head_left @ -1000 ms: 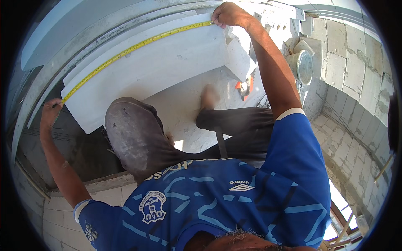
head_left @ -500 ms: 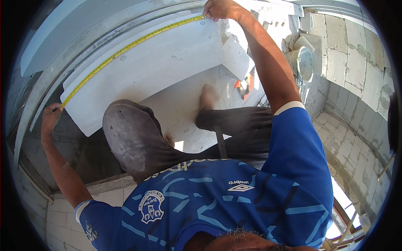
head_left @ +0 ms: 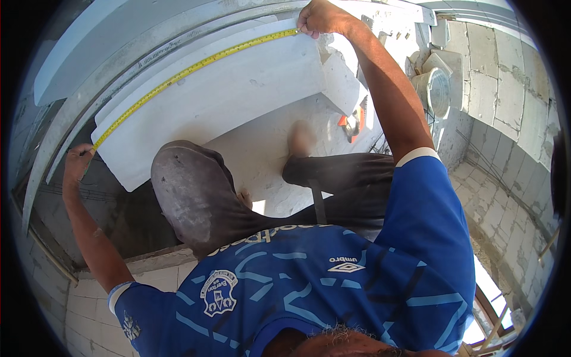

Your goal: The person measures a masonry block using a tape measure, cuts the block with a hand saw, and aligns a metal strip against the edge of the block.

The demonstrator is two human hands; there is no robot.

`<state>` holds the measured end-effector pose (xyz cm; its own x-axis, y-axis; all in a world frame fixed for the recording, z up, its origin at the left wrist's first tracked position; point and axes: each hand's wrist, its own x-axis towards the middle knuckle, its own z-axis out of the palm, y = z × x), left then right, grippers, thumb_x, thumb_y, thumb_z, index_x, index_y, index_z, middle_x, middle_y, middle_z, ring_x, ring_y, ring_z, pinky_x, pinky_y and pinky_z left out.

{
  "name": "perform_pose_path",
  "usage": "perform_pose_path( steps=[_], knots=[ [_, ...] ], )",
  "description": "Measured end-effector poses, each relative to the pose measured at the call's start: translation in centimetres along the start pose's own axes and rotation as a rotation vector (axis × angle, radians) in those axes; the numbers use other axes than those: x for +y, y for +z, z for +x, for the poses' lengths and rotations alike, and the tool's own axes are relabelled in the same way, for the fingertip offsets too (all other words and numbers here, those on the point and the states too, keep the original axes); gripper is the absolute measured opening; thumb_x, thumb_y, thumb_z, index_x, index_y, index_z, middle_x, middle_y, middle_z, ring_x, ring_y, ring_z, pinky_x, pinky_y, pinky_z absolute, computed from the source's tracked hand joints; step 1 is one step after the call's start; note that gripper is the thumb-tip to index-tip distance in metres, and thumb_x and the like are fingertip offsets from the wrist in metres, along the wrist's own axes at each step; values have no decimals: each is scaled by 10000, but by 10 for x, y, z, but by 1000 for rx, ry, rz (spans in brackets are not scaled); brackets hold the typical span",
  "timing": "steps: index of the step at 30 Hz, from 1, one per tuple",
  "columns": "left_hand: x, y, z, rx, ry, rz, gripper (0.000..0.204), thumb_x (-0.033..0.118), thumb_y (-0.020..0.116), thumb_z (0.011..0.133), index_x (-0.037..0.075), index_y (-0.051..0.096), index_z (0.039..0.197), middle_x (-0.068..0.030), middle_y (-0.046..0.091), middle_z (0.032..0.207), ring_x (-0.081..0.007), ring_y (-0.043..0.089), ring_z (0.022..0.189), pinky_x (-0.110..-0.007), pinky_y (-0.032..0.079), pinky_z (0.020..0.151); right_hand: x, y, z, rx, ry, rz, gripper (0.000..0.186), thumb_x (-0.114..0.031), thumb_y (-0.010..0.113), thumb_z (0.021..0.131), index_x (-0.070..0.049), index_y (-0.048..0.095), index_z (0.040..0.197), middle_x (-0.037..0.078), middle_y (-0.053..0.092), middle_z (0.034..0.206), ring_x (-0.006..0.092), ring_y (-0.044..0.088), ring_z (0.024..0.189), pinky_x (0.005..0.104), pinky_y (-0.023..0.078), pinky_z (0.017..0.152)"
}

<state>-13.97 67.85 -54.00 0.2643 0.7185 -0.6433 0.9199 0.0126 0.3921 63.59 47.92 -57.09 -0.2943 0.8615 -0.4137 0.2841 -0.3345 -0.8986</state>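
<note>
A yellow tape measure [head_left: 196, 66] is stretched along a long white block [head_left: 226, 98] in front of me. At the block's far left end my left hand [head_left: 79, 162] is closed around the tape; the palm hides most of what it grips. My right hand [head_left: 321, 18] pinches the metal-tipped end of the tape near the block's right end. Between both hands the blade runs taut, bowed only by the lens. My bent knee [head_left: 187, 184] is close to the block's near edge.
Right of the block lie a broken white chunk [head_left: 341, 83] and an orange-handled tool [head_left: 352, 125]. A bucket [head_left: 437, 92] stands farther right by a block wall [head_left: 496, 71]. Long pale strips [head_left: 65, 104] curve along the far left, beside a dark opening [head_left: 128, 217].
The whole view has shifted slightly, so everything sits a little farther right. Both hands keep hold of the tape measure at the block's two ends.
</note>
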Motion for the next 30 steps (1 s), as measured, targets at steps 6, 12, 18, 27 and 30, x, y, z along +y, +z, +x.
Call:
perform_pose_path(
  steps=[6,12,18,27,30],
  knots=[
    [9,-4,-1,-39,-39,-29,206,145,716,875,2,738,1021,23,559,614,-50,469,500,-261,329,460,-2,-6,7,84,48,-113,130,-68,666,872,46,726,884,93,689,698,157,652,603,283,523,523],
    [25,6,18,-16,3,-2,205,148,720,875,3,738,1019,28,560,612,-50,467,496,-260,331,459,38,-26,-4,-140,-704,-245,100,-65,699,817,23,713,772,88,666,649,137,624,577,299,519,535],
    [18,1,9,-8,-11,-34,196,145,712,879,4,739,1013,29,554,613,-52,464,497,-258,326,464,6,-17,1,99,-17,-63,119,-51,665,842,26,702,760,90,671,658,148,627,583,308,540,558],
    [42,1,1,-23,-15,7,212,150,714,873,-2,742,1017,19,560,619,-61,467,508,-264,336,477,40,-24,5,35,-476,-88,156,-92,684,868,62,706,853,121,694,697,164,663,608,286,551,555],
    [42,4,2,12,-20,-6,205,148,705,868,-3,745,1002,13,564,621,-67,472,510,-271,341,481,39,-42,9,-84,-238,-212,137,-81,691,845,52,688,809,140,694,707,195,679,631,280,555,567]
  ],
)
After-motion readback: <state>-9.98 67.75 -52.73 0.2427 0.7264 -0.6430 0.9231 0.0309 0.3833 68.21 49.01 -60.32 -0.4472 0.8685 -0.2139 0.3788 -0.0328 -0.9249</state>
